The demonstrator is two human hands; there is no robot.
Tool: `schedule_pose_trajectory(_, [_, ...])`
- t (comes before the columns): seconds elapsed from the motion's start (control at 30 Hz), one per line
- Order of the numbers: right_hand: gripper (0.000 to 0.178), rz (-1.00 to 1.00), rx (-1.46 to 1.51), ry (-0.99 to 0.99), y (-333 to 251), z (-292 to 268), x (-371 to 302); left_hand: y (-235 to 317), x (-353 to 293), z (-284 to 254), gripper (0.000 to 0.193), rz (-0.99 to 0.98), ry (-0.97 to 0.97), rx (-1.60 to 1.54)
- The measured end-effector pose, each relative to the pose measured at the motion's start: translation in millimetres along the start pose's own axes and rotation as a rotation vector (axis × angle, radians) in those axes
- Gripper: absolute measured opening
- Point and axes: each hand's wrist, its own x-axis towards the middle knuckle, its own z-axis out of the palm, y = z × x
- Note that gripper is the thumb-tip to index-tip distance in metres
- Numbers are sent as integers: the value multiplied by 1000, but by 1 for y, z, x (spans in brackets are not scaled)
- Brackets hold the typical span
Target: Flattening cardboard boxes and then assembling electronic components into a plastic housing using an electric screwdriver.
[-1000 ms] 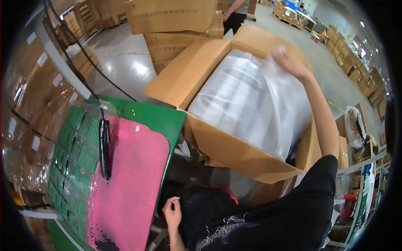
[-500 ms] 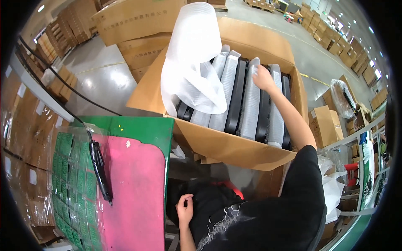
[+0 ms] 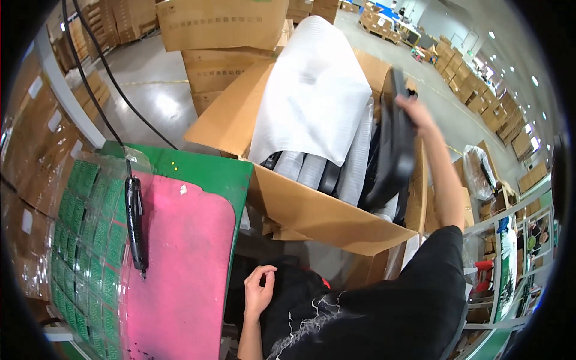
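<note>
My right hand (image 3: 418, 115) grips the upper end of a long, flat black plastic housing (image 3: 393, 159), which is tilted and partly lifted at the right side of an open cardboard box (image 3: 324, 210). Motion blurs the hand and the housing. A white foam sheet (image 3: 312, 90) drapes over the box's left and middle. Grey foam-wrapped pieces (image 3: 355, 174) stand on edge in the box, with more black parts between them. Down by my lap, my left hand (image 3: 259, 291) is loosely closed with nothing in it, beside the workbench edge.
On the left stands a green workbench (image 3: 204, 162) with a pink mat (image 3: 186, 258). A black electric screwdriver (image 3: 136, 225) on a cable hangs over bagged green circuit boards (image 3: 90, 210). Large cartons (image 3: 222, 27) are stacked behind the box; metal shelving (image 3: 510, 264) stands at right.
My right hand has taken hold of the black housing and raised it, tilted. The white foam sheet has flopped rightward over the pieces. My left hand stays low; the view has shifted slightly.
</note>
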Motion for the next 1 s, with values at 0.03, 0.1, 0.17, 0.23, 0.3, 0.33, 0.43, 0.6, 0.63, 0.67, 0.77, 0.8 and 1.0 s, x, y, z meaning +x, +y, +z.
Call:
schedule_pose_trajectory(0.03, [42,-24,-157,14,-38,-25,7,11,4,2,8,66,-17,-7])
schedule_pose_trajectory(0.1, [42,-225,-66,5,-116,-75,13,37,17,11,14,132,-39,-100])
schedule_pose_trajectory(0.17, [35,-324,305,40,-157,-109,22,70,31,21,41,257,-60,-161])
schedule_pose_trajectory(0.23, [29,-568,510,-5,-195,-40,-76,115,49,13,83,402,-95,-84])
schedule_pose_trajectory(0.3, [28,-327,551,-107,-207,9,-139,154,58,13,106,498,-39,-28])
schedule_pose_trajectory(0.33, [27,-389,607,-167,-214,49,-175,163,52,8,103,493,31,-99])
schedule_pose_trajectory(0.43, [37,-454,556,-610,-213,95,-240,132,29,-14,84,606,337,-321])
schedule_pose_trajectory(0.6, [32,-1313,-70,-776,-231,141,-285,135,-62,-80,74,40,939,-793])
schedule_pose_trajectory(0.63, [35,-1511,58,-748,-235,160,-299,134,-89,-95,69,-29,966,-892])
schedule_pose_trajectory(0.67, [27,-1696,-25,-867,-248,155,-312,128,-104,-102,66,-35,950,-897])
schedule_pose_trajectory(0.77, [19,-1859,-33,-1048,-276,152,-344,143,-144,-119,59,-85,1087,-843])
schedule_pose_trajectory(0.8, [17,-1846,-1,-1087,-295,162,-396,142,-158,-128,57,-171,1123,-757])
schedule_pose_trajectory(1.0, [18,-1807,-4,-1119,-337,137,-394,136,-162,-169,47,-346,1023,70])
